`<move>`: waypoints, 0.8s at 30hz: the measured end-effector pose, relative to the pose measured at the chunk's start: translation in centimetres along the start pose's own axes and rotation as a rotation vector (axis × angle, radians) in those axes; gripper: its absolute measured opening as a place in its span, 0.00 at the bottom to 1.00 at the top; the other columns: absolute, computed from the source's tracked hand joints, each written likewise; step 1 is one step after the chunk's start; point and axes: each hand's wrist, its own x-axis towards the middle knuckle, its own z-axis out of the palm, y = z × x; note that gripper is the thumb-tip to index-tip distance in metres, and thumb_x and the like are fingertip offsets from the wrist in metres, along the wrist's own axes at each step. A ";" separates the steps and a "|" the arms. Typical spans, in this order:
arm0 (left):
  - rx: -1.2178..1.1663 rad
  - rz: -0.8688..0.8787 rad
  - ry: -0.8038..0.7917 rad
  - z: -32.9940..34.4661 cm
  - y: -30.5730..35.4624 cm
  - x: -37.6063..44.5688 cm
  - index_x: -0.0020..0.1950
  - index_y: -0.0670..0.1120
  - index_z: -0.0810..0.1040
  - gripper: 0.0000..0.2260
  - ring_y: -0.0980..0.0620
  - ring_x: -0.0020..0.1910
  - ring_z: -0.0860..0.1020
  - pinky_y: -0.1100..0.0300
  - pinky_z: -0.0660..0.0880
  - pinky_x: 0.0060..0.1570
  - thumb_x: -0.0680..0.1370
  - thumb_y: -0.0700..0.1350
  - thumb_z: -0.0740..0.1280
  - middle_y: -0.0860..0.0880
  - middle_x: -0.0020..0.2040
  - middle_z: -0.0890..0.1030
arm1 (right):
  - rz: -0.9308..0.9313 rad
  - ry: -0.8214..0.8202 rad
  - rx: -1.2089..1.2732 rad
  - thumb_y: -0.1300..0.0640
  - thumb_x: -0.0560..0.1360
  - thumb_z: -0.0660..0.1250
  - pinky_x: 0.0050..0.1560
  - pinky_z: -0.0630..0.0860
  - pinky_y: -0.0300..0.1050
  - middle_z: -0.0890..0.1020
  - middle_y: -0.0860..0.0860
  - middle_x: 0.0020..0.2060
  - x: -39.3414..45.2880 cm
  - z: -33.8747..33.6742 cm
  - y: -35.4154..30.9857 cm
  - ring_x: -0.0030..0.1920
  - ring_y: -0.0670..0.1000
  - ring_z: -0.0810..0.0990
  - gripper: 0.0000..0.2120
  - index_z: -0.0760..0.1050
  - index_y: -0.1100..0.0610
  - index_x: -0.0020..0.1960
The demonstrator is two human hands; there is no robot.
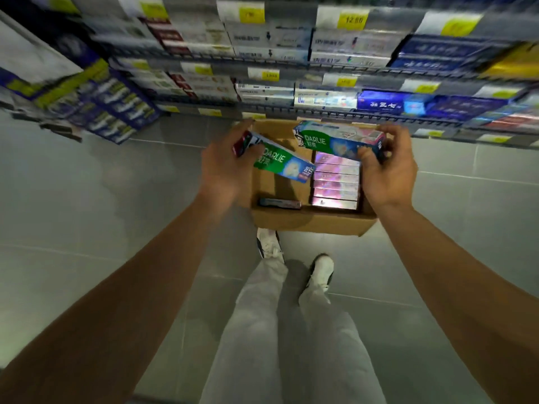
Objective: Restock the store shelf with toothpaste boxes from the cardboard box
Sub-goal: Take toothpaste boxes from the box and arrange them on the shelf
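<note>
An open cardboard box [309, 221] stands on the floor below the shelves. Inside it, a row of several toothpaste boxes [335, 182] lies along the right side and one more box [280, 203] lies at the near left. My left hand [224, 167] grips a green and blue Darlie toothpaste box [284, 164] above the carton's left half. My right hand [388, 173] holds a second Darlie toothpaste box [335, 141] above the carton's far right part. Both held boxes are tilted.
Store shelves [291, 109] full of toothpaste boxes with yellow price tags run across the top of the view. A stack of dark blue and green packs [116, 103] stands at the left. My legs and white shoes [320, 272] are on the grey tiled floor just behind the carton.
</note>
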 end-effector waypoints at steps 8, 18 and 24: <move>0.068 0.073 0.040 -7.1 9.0 -9.1 0.68 0.56 0.73 0.26 0.52 0.53 0.76 0.62 0.71 0.54 0.71 0.42 0.71 0.48 0.56 0.78 | -0.168 -0.002 -0.006 0.64 0.74 0.69 0.51 0.75 0.30 0.79 0.48 0.56 -6.2 -10.4 -9.0 0.52 0.42 0.78 0.20 0.72 0.53 0.63; -0.227 0.055 0.249 -13.9 16.6 -17.8 0.61 0.58 0.79 0.18 0.62 0.45 0.77 0.66 0.73 0.50 0.72 0.45 0.71 0.60 0.48 0.80 | -0.317 0.108 0.098 0.58 0.72 0.69 0.49 0.78 0.50 0.77 0.38 0.40 -11.4 -19.2 -18.5 0.41 0.38 0.76 0.14 0.76 0.47 0.56; -0.318 0.157 0.252 -16.8 18.8 -18.5 0.62 0.56 0.78 0.18 0.66 0.45 0.77 0.76 0.72 0.42 0.74 0.43 0.71 0.59 0.52 0.79 | -0.323 0.154 0.171 0.59 0.72 0.69 0.42 0.76 0.44 0.79 0.45 0.39 -11.3 -21.4 -22.9 0.38 0.42 0.77 0.12 0.77 0.47 0.53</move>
